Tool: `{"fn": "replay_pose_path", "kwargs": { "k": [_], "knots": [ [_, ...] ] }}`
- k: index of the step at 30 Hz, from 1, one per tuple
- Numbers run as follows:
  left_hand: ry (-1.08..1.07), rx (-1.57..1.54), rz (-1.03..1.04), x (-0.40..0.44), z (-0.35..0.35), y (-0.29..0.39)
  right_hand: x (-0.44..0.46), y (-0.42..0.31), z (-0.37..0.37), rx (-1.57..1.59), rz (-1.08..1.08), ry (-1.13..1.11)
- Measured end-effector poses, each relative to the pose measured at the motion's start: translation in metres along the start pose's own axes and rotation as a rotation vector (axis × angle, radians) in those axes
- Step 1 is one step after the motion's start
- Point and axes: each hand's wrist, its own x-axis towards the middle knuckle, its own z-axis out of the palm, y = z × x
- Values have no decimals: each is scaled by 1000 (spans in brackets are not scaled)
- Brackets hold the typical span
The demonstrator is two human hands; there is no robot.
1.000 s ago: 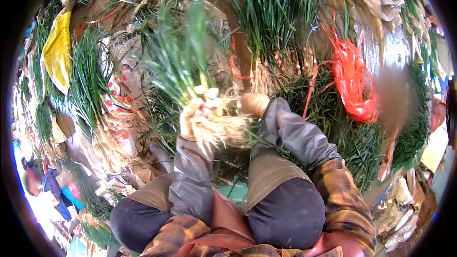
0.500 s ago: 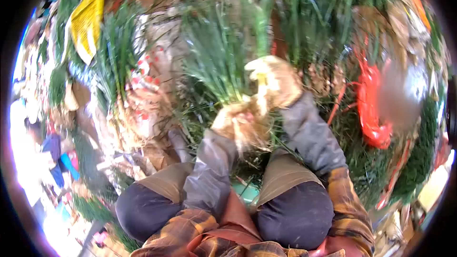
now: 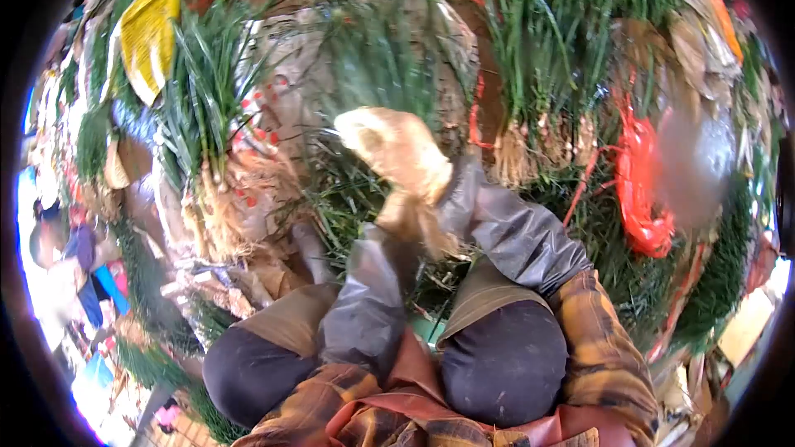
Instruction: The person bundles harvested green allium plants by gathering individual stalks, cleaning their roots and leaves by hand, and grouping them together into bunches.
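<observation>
A bunch of green onions (image 3: 385,66) stands in front of me, its long leaves pointing away and blurred. My left hand (image 3: 399,213), in a pale glove, is closed around the lower end, and pale roots (image 3: 439,240) hang beside it. My right hand (image 3: 397,149), gloved too and smeared by motion, lies across the bunch just above the left hand. Its fingers look curled round the stalks, though the tips are blurred. Grey plastic sleeves (image 3: 530,236) cover both forearms. Loose green leaves (image 3: 339,190) lie beneath the hands.
More green onions with roots lie at left (image 3: 203,91) and right (image 3: 546,58). A red plastic tie bundle (image 3: 642,190) lies to the right, a yellow sheet (image 3: 153,33) at upper left. Behind the bunch is a pale printed sack (image 3: 290,50). People are at the far left edge.
My right hand has swung left across the bunch, bringing over the stalks it held at the right. My left hand has shifted slightly, still on the lower end.
</observation>
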Motion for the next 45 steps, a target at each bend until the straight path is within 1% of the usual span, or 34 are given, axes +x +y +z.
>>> {"fn": "replay_pose_path", "kwargs": {
  "k": [1, 2, 3, 4, 5, 7, 8, 9, 11, 12, 14, 15, 16, 18, 19, 21, 23, 24, 25, 26, 27, 28, 29, 30, 32, 35, 37, 38, 40, 41, 42, 43, 44, 45],
  "knots": [
    [7, -34, 14, -6, 7, 4, -16, 8, -23, 16, 125, 13],
    [164, -7, 63, -16, 44, 10, -33, 24, -47, -248, 32, 27],
    [111, 18, 105, -14, 40, 14, -55, 39, -64, -214, 237, 90],
    [56, 48, 153, -12, 33, 23, -83, 61, -78, -601, 257, 29],
    [-2, 8, 225, -12, 40, 28, -108, 68, -80, -725, 365, 106],
    [-101, -5, 290, -18, 52, 40, -159, 124, -89, -752, 465, -375],
    [-175, -39, 288, -17, 54, 43, -159, 111, -93, -838, 537, -535],
    [-175, -32, 270, -17, 57, 43, -151, 104, -100, -1021, 580, -506],
    [-157, -26, 235, -16, 65, 42, -118, 92, -124, -1308, 627, -176],
    [-162, -58, 175, -7, 57, 35, -96, 59, -138, -1080, 768, 174],
    [-125, -139, 89, -5, 65, 18, -94, 94, -157, -970, 971, 64],
    [-169, -126, 40, -1, 62, 15, -90, 100, -164, -940, 1019, 44],
    [-94, 46, 39, -1, 58, 15, -100, 106, -161, -876, 749, 203],
    [36, 119, 62, -4, 77, 9, -90, 65, -155, -522, 747, 221],
    [-13, 116, 73, 3, 69, 5, -100, 64, -143, -349, 476, 292],
    [-1, 111, 35, 7, 67, 4, -114, 64, -126, -151, 399, 233],
    [66, 55, 49, 7, 81, -3, -120, 42, -114, -190, 228, 52],
    [25, 11, 39, 12, 76, -7, -125, 48, -108, -512, -109, -56],
    [13, 37, -9, 17, 61, -7, -125, 44, -107, -558, -165, 29],
    [0, 61, -55, 18, 57, -3, -129, 49, -106, -267, 124, 51],
    [32, 41, -2, 18, 55, -5, -134, 53, -105, 26, 394, 155],
    [63, 18, 54, 19, 55, -11, -136, 60, -117, 367, 480, 409],
    [88, -73, 57, 4, 86, -5, -132, 62, -126, 711, 554, 661],
    [-34, -121, 50, 8, 70, -8, -126, 62, -127, 708, 549, 657],
    [-41, -1, 50, 6, 63, -2, -111, 62, -125, 672, 694, 566],
    [-105, -92, -40, 2, 60, 0, -98, 53, -114, 611, 944, 440],
    [-185, -72, -85, -1, 57, -1, -93, 67, -114, 760, 959, 273],
    [-168, -71, -103, -1, 57, -2, -93, 80, -112, 933, 887, 144],
    [76, -35, -91, -8, 83, -4, -83, 74, -98, 734, 861, 216],
    [117, -62, -121, -5, 74, -8, -81, 75, -92, 619, 854, 213],
    [98, -69, -152, 3, 58, -11, -82, 76, -88, 273, 697, 148],
    [59, -32, -181, 10, 43, -12, -84, 77, -85, -184, 558, 113],
    [22, 5, -213, 12, 38, -12, -86, 79, -81, -584, 447, 147],
    [86, 93, -199, 12, 48, -11, -95, 98, -89, -590, 449, 143]
  ]
}}
